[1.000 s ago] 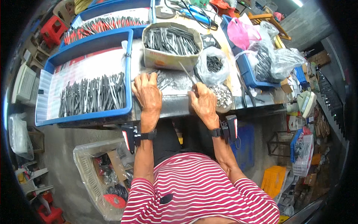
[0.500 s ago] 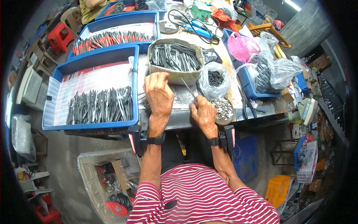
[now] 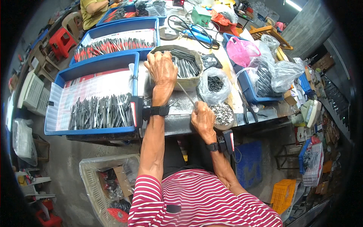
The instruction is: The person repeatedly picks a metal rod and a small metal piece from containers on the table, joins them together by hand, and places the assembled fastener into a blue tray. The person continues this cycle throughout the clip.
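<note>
My left hand [image 3: 162, 72] is over the left side of a worn carton [image 3: 191, 84] filled with thin black and grey strips [image 3: 185, 62]. Its fingers are curled and closed, with the tips hidden, so what they hold cannot be made out. My right hand [image 3: 204, 119] is closed around a tool whose thin metal shaft [image 3: 186, 92] slants up and left toward the carton; its handle is hidden in the fist. Just right of that hand sits a round dish [image 3: 222, 115] of small white and dark pieces. Behind it stands a clear plastic bag [image 3: 214, 87] of small black parts.
On the left, blue trays [image 3: 94, 132] hold rows of black and grey pieces, and red and black ones farther back. Black-handled pliers [image 3: 247, 109] lie at the right edge. Another blue tray [image 3: 257, 99] carries plastic bags. A person [image 3: 94, 11] sits at the far left.
My left hand has moved forward and up from the carton's front to over its left side. My right hand keeps its hold on the tool, slightly lower and to the left.
</note>
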Motion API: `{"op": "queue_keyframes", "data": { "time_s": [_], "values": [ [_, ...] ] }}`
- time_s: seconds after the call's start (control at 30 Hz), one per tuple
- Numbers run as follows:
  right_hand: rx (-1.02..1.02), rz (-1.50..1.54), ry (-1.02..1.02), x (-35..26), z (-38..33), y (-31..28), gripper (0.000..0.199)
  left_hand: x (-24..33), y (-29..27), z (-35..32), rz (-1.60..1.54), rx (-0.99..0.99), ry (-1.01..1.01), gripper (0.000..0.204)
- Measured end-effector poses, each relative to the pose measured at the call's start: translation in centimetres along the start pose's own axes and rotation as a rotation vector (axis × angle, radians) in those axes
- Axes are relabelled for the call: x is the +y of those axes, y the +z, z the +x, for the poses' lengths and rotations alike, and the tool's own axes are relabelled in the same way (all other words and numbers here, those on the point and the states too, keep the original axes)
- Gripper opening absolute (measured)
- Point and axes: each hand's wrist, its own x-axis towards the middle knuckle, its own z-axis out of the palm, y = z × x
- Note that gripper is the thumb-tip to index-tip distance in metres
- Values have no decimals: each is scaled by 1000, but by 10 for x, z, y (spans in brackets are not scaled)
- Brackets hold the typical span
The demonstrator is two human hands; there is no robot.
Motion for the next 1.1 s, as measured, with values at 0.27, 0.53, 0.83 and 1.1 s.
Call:
{"op": "queue_keyframes", "data": {
  "time_s": [0.27, 0.53, 0.83, 1.1],
  "values": [
    [-20, 111, 18, 1, -5, -11, 15, -5, 33, 10, 91, 36, 261, 13],
    [-107, 454, 289, -13, -12, -49, 14, 2, 49, 15, 125, -67, 237, 11],
    [-124, 795, 457, -2, -17, -75, 12, 1, 54, 8, 65, 70, 310, 9],
    [-99, 959, 438, 0, -20, -82, 13, 11, 47, 3, -95, 14, 184, 12]
  ]
}}
